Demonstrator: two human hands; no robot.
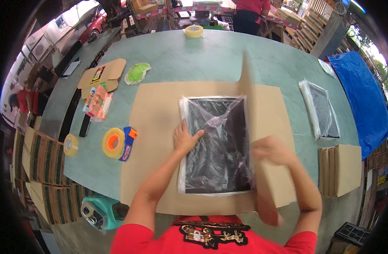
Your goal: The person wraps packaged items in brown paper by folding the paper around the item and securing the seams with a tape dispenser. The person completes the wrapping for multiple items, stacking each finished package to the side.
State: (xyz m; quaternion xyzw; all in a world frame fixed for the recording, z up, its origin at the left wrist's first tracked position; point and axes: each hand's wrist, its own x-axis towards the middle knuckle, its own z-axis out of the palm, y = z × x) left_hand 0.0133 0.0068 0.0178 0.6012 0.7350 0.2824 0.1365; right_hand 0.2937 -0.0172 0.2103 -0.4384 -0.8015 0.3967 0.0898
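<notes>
From my remote seat I counted the wearer's two bare hands [185,139], two flat plastic-wrapped black packages [215,158] on one green table [168,55], three rolls of packing tape [194,32], one blue-and-orange tape dispenser [128,146], one lime-green pad [137,73], one blue tarpaulin [363,101] and one teal stool [112,205].

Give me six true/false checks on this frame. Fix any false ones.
1. The left hand is at the left side of the wrapped black panel. True.
2. The right hand is left of that panel. False: the right hand is to its right.
3. The panel lies on a cardboard sheet. True.
4. The blue tarp is on the table's left. False: the blue tarp is on the right.
5. A yellow tape roll sits near the far edge of the table. True.
6. The tape dispenser is all red. False: blue and orange.
</notes>
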